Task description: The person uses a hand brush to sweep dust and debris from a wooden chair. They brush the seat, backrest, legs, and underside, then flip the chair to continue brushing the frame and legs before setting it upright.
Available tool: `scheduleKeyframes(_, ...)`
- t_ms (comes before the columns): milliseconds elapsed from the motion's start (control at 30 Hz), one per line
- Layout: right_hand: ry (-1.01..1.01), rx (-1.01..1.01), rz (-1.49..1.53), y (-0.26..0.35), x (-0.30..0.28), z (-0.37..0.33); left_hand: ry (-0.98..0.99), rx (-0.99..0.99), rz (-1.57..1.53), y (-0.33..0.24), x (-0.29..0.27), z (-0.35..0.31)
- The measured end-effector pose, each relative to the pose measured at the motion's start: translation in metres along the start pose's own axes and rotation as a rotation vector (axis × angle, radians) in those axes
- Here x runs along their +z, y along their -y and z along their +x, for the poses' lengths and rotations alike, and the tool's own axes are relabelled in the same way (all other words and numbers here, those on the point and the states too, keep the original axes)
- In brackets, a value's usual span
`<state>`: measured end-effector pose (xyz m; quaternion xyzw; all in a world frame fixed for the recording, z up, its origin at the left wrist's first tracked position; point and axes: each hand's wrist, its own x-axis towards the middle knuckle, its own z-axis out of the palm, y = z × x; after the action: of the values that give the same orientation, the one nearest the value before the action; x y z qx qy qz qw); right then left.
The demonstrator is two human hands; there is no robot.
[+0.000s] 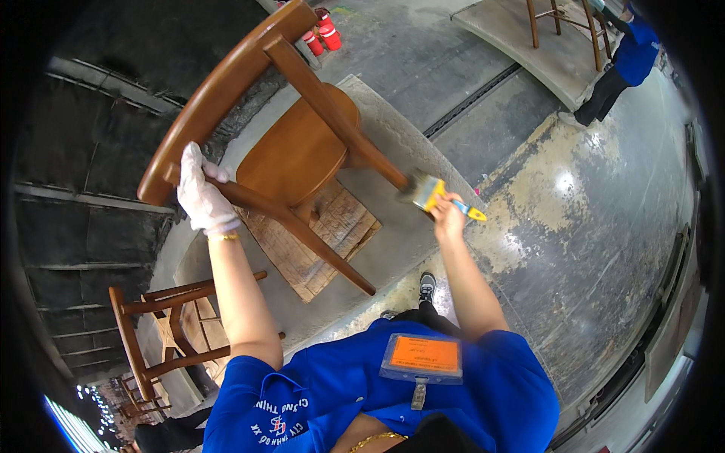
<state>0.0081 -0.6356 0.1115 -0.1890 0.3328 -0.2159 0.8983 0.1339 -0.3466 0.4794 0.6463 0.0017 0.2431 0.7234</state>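
A brown wooden chair (291, 155) with a curved backrest is tilted over a worn wooden board (317, 253). My left hand (202, 195), in a white glove, is closed around the chair frame where a long bar meets the backrest. My bare right hand (448, 217) grips a paintbrush (429, 193) with a yellow and blue handle. Its dark bristles are at the end of the chair's right-hand bar, and look to be touching it. Slight blur there hides the exact contact.
Board and chair are on a grey platform (411, 147). Another wooden chair frame (134, 343) stands at lower left. Red fire extinguishers (329, 35) are at the top. At upper right, a person in blue (637, 57) is beside another chair (557, 13) on a separate platform.
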Motion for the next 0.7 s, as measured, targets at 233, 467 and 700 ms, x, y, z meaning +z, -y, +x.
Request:
scheduleKeyframes(233, -0.458, -0.48, -0.454, -0.044, 0.037, 0.016, 0.036, 0.031, -0.033, 0.019, 0.003, 0.078)
scheduleKeyframes(467, 0.415, -0.283, 0.025, -0.049, 0.174, -0.004, 0.023, -0.009, -0.049, 0.03, 0.006, 0.133)
scheduleKeyframes(700, -0.516, -0.229, -0.276, -0.015, -0.021, 0.007, 0.046, -0.017, -0.023, 0.047, 0.0, 0.182)
